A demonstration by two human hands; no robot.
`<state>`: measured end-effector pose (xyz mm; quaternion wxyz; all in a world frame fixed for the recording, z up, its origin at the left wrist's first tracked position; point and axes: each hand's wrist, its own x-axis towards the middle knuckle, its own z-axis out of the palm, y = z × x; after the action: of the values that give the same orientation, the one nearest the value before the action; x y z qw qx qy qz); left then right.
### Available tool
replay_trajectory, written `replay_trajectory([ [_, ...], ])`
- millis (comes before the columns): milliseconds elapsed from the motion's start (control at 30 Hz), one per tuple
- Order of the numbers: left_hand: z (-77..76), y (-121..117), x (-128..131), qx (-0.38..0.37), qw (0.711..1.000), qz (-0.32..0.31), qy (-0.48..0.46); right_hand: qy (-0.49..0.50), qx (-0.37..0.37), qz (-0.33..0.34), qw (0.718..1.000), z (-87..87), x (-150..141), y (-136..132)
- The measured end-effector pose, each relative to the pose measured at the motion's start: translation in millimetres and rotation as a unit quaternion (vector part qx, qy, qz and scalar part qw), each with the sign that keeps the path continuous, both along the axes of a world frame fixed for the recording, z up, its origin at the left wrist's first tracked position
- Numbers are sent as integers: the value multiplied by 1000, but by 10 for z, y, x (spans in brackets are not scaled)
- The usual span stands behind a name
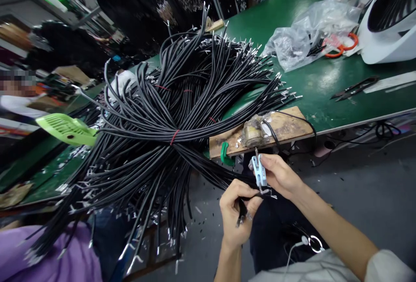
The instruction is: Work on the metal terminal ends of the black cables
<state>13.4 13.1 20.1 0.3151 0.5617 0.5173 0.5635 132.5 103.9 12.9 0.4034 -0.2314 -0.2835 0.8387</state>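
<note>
My left hand (238, 210) is closed around the ends of some black cables (241, 207), one stripped silvery end sticking out past the thumb. Close above it, my right hand (281, 173) pinches a light blue clothespin (259, 171). The clothespin's upper end lines up with the metal shaft (256, 152) of a small motor (253, 131); I cannot tell whether it is fixed to it. Its lower end is right at the stripped wire tip (264, 191). A great heap of black cables (169, 113), tied in bundles with red ties, lies to the left.
The motor sits on a wooden board (289, 121) with a green clamp (226, 154) at the green table's (341, 95) edge. Snips (355, 88), orange-handled scissors (341, 48), a plastic bag (292, 43) and a white fan (386, 22) stand right. A green handheld fan (66, 129) and a person's purple sleeve (61, 251) are left.
</note>
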Motion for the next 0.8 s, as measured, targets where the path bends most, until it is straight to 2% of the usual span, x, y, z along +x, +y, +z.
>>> replay_trajectory([
  [100,15,42,29,-27,1000,-2,6,28,-23,4,999,-35,-17,-24],
  [267,47,32,34,-58,998,-6,16,73,-59,53,994,-174,12,-53],
  [367,57,-13,9,-50,998,-13,23,61,-82,39,994,-306,116,-61],
  [467,52,-44,-33,-24,999,-24,28,2,-53,-8,999,-434,306,-101],
  [533,39,-34,-58,-15,999,-41,33,-79,3,-61,995,-473,442,-167],
  [600,21,3,-69,-33,997,-50,53,-165,94,-109,976,-443,538,-264],
  [667,4,54,-63,-72,992,-50,91,-228,240,-114,937,-347,568,-374],
  [733,-1,93,-53,-99,985,-58,130,-257,389,-95,880,-223,527,-469],
  [800,13,99,-51,-96,981,-76,148,-272,456,-120,839,-131,442,-525],
])
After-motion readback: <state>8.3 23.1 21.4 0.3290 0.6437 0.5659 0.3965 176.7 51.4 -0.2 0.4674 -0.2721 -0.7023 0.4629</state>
